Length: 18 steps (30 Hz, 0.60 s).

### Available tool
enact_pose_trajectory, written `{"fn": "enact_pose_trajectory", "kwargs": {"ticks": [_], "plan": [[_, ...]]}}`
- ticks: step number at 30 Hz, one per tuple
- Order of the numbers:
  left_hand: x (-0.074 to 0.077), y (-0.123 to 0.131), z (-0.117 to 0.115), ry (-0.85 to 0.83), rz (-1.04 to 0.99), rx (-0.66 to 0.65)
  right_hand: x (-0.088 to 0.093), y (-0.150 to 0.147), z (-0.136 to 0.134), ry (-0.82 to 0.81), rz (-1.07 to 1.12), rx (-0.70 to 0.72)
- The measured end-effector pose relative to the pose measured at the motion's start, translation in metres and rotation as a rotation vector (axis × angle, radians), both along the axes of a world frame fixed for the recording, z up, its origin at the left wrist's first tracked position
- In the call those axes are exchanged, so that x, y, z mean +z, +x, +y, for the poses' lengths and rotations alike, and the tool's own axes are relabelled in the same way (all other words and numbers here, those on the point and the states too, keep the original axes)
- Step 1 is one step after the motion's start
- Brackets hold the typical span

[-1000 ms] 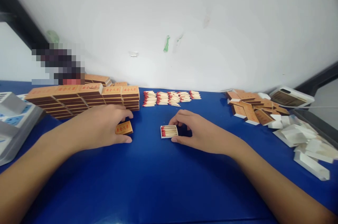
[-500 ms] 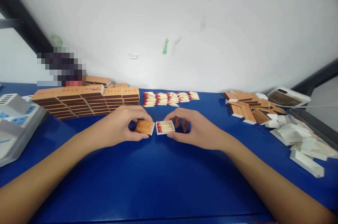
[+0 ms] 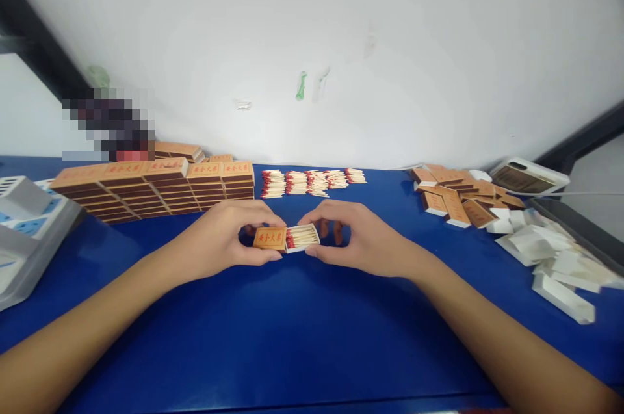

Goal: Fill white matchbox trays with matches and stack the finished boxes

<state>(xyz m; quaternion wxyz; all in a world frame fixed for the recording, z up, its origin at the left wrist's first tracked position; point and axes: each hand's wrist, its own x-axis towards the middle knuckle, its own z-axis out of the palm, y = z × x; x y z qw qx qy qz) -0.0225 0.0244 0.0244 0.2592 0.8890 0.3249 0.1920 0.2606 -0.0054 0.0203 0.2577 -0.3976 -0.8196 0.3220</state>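
Observation:
Between the thumb and fingers of my left hand (image 3: 238, 235) is an orange matchbox sleeve (image 3: 270, 238) with red lettering on top. My right hand (image 3: 348, 235) pinches a white matchbox tray (image 3: 316, 246) by its right end. Red-headed matches (image 3: 301, 236) lie in the tray, heads toward the left. The tray's left end meets the sleeve's right opening; whether it sits slightly inside I cannot tell. Behind the hands, several small piles of loose matches (image 3: 297, 182) lie in a row on the blue table (image 3: 302, 329).
Stacked matchboxes (image 3: 160, 186) form a wall at the left, beside a white power strip (image 3: 39, 245). At the right lie loose sleeves (image 3: 453, 196), white trays (image 3: 550, 258) and a phone (image 3: 529, 177). A pixelated patch covers something behind the stack.
My hands have come together, closing the gap between sleeve and tray, so the tray's end now meets the sleeve's opening. The whole view has shifted slightly.

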Motion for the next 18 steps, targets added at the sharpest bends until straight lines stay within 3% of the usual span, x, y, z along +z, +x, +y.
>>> {"fn": "enact_pose_trajectory", "kwargs": {"ticks": [6, 13, 18], "plan": [[-0.006, 0.003, 0.0, -0.065, -0.1, 0.07, -0.001, -0.002, 0.0, 0.042, 0.006, -0.056], [-0.007, 0.006, -0.003, -0.258, -0.256, 0.13, -0.002, -0.004, 0.0, 0.034, 0.051, -0.081], [-0.007, 0.009, -0.01, -0.26, -0.324, 0.154, -0.004, -0.01, -0.004, 0.035, 0.108, -0.104]]}}
